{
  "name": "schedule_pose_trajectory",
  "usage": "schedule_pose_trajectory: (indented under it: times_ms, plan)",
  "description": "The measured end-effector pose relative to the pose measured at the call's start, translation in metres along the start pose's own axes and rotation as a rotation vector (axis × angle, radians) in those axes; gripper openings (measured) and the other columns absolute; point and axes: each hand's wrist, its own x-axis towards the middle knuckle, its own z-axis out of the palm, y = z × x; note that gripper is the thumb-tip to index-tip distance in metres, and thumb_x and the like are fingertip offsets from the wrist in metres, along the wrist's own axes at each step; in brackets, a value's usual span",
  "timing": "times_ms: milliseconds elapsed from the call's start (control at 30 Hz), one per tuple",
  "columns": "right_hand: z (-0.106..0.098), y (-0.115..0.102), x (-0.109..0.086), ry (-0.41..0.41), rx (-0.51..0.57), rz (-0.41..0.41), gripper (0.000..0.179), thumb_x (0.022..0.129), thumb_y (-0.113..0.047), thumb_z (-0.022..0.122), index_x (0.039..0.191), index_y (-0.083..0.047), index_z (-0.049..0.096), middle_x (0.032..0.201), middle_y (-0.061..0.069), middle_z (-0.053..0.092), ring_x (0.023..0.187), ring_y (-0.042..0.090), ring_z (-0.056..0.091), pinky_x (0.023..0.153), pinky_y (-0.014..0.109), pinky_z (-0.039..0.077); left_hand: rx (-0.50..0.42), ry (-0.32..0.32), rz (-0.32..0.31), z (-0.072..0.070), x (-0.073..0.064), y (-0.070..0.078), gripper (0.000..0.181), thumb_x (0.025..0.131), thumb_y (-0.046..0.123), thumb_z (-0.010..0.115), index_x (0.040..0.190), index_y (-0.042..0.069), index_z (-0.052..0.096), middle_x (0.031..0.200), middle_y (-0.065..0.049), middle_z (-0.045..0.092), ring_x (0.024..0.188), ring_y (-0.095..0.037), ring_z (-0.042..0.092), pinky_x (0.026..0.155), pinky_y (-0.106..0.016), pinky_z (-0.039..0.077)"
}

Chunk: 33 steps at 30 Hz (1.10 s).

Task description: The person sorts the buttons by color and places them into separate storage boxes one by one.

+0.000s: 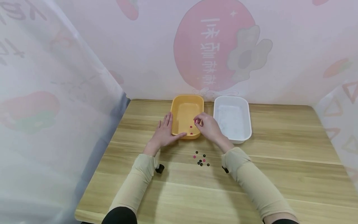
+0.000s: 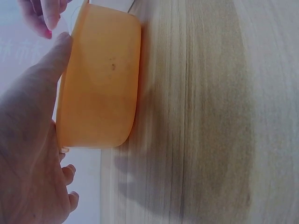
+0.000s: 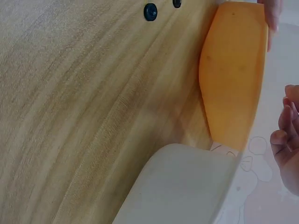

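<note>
My left hand point(image 1: 165, 133) rests spread at the near left corner of the orange bin point(image 1: 174, 109), its thumb along the front rim and its fingers straight by the left side. Above the bin's right side, my right hand point(image 1: 208, 126) pinches a small pink button point(image 2: 48, 34) between thumb and fingertips. Inside the bin, near its front, lie two pink buttons point(image 1: 191, 127). On the table in front, several black buttons point(image 1: 204, 155) and two pink ones point(image 1: 194, 156) are scattered. Two black buttons point(image 3: 150, 12) also show in the right wrist view.
A white bin point(image 1: 246, 124) stands right of the orange bin, a narrow gap between them. The wooden table point(image 1: 279, 161) extends to both sides. Behind it hangs a printed cloth point(image 1: 151, 62), and another drapes along the left.
</note>
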Motion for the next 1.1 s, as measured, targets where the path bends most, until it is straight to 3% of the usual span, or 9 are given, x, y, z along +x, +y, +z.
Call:
schedule_pose_trajectory:
  times_ms: [233,533,867,1100]
  plan:
    - [0.003,-0.001,0.001,-0.042,-0.009,0.053,0.018,0.102,-0.007,0.076,0.117,0.002,0.080,0.104,0.013,0.073,0.095,0.029,0.069,0.080,0.037,0.058,0.010,0.013,0.006,-0.002,-0.001,0.000,0.126,0.098,0.082,0.056,0.175,-0.001,0.000,0.186,-0.022,0.002,0.174,-0.042,0.009,0.140,-0.066,0.012]
    - [0.006,0.005,-0.008,-0.099,-0.032,0.085,0.020,0.102,-0.009,0.076,0.119,0.001,0.080,0.104,0.011,0.072,0.092,0.023,0.065,0.080,0.035,0.057,-0.001,-0.013,0.010,-0.003,-0.003,0.005,0.126,0.099,0.081,0.056,0.175,-0.001,-0.003,0.186,-0.021,-0.003,0.174,-0.042,0.006,0.141,-0.065,0.009]
    - [-0.007,0.006,-0.037,-0.024,0.115,0.042,0.016,0.100,-0.005,0.077,0.113,0.003,0.081,0.096,0.011,0.072,0.083,0.019,0.062,0.073,0.025,0.051,-0.003,-0.003,0.014,-0.003,-0.001,0.005,0.129,0.096,0.088,0.051,0.175,0.000,-0.002,0.186,-0.018,-0.005,0.174,-0.041,0.006,0.141,-0.065,0.010]
    - [-0.013,-0.004,-0.067,0.015,0.217,-0.021,0.012,0.096,-0.001,0.081,0.108,0.002,0.082,0.090,0.008,0.073,0.075,0.010,0.056,0.065,0.017,0.046,-0.002,0.003,0.010,-0.001,-0.002,0.004,0.127,0.097,0.084,0.054,0.175,0.000,0.001,0.186,-0.019,-0.002,0.174,-0.041,0.007,0.140,-0.066,0.013]
